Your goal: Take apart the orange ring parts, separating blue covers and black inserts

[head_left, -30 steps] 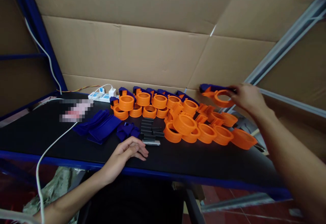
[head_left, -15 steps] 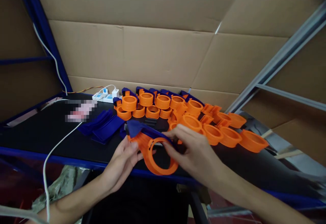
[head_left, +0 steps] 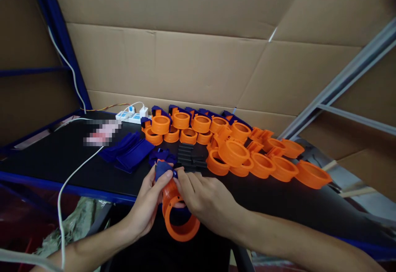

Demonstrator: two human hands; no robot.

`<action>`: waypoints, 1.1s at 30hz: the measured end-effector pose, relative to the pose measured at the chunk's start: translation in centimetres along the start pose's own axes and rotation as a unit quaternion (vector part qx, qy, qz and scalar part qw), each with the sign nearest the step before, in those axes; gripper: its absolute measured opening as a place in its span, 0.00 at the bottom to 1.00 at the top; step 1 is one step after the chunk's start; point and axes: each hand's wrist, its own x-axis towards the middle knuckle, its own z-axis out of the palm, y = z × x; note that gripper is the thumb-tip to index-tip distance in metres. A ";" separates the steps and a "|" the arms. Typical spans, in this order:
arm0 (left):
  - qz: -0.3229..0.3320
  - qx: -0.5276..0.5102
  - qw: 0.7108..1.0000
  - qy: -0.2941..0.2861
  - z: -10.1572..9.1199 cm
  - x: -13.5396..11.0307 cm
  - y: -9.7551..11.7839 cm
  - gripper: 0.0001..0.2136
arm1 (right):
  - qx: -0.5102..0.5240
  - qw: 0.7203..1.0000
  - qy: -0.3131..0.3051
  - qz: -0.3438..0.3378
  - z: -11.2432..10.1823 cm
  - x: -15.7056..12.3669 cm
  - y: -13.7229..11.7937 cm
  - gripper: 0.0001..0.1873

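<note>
An orange tape dispenser (head_left: 182,230) with a blue flap at its top hangs in front of the table edge, its ring pointing down. My left hand (head_left: 148,206) is closed round its upper left side, thumb on the blue flap. My right hand (head_left: 207,195) is closed against the upper right side, fingertips at a small blue part beside the flap; those fingers hide much of the body. Just beyond my hands lie small blue parts (head_left: 161,155) and black ridged strips (head_left: 190,156).
Several orange dispensers with blue parts (head_left: 181,120) stand stacked at the back. Plain orange dispenser bodies (head_left: 281,169) lie to the right. Flat blue pieces (head_left: 131,156) are at left, with a power strip (head_left: 130,117) behind them. A white cable (head_left: 66,187) hangs over the table's front edge.
The dispenser has come down and nearer to me, and is turned more upright. My right hand has moved from its ring to its top beside the blue flap.
</note>
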 end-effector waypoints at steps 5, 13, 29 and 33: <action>-0.008 0.016 1.000 -0.004 -0.6 -0.4 -0.2 0.22 | 0.070 0.997 0.007 0.012 0.5 -0.2 1.3 0.20; 0.073 -0.033 0.997 0.010 -0.2 -1.7 0.9 0.23 | 0.189 0.962 0.004 0.196 -0.9 2.0 5.8 0.17; 0.089 -0.123 0.981 -0.124 -0.6 -2.8 -0.8 0.20 | 0.558 0.773 -0.168 0.250 5.9 14.4 3.1 0.13; 0.043 -0.138 0.986 -0.082 -0.5 -2.5 -0.3 0.23 | 0.576 0.758 -0.200 0.231 6.3 14.6 3.0 0.17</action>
